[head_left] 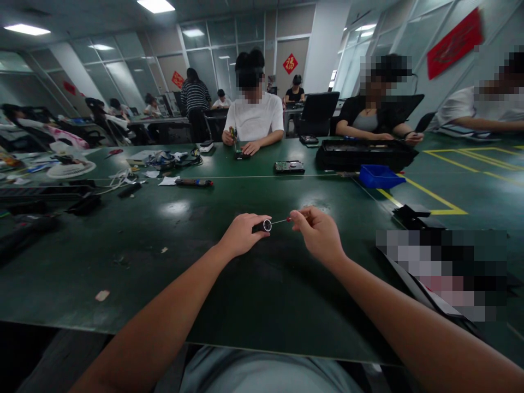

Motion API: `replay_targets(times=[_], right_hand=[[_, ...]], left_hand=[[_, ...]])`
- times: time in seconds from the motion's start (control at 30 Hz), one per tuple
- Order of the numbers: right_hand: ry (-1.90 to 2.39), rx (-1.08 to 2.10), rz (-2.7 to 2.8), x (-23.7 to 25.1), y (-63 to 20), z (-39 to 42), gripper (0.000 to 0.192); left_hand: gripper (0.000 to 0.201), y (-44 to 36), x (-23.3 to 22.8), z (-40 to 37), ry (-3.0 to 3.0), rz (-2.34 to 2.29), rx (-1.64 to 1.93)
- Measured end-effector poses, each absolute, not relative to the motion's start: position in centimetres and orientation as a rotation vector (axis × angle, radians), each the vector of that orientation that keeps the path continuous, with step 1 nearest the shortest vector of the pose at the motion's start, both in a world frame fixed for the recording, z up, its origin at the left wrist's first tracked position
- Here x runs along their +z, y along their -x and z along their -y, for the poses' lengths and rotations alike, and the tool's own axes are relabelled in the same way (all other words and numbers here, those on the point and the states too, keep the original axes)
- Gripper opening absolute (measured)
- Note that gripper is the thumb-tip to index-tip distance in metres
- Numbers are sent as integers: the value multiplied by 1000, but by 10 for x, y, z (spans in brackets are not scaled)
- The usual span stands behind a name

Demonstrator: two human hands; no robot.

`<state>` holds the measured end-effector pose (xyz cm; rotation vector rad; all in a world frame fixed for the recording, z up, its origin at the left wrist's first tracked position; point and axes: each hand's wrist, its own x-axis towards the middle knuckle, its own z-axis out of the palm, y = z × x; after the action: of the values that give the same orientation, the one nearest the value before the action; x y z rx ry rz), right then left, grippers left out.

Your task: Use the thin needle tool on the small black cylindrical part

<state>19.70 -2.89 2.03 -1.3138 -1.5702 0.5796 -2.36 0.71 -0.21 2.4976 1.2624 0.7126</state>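
Observation:
My left hand [240, 234] is closed round a small black cylinder [262, 226] with a pale ring at its right end; its exact kind I cannot make out. Pinched in my right hand [317, 232] is a screwdriver [289, 220] with a thin metal shaft and a red part at the fingers. The shaft points left, and its tip is at or close to the cylinder's ringed end; whether they touch I cannot tell. Most of the handle is hidden by my fingers. Both hands are just above the green table [262, 305].
Across the table a person in a white shirt [254, 117] works on a small part. A circuit board device [289, 166], a long black casing [364, 155] and a blue bin [380, 176] lie beyond my hands. Cables [172, 158] and black parts [49, 191] spread over the left.

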Motion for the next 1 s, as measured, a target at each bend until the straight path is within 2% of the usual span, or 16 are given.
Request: replay_targets(times=[0.13,0.3,0.37,0.8,1.0], right_hand=[[1177,626,1575,16,-195,29,19],[1260,561,1640,16,-197,28,30],[1248,558,1598,14,-197,26,25],[957,1245,958,-6,-201,-1,26],[1051,1141,900,-10,-203,-7,22]], left_hand=[[42,23,-3,-8,-2518,-1259,688],[41,23,-4,-9,-2531,-1255,691],[41,24,-3,-9,-2527,-1245,703],[39,17,3,-8,-2622,-1223,739],[41,17,-4,-11,-2586,-1275,601]])
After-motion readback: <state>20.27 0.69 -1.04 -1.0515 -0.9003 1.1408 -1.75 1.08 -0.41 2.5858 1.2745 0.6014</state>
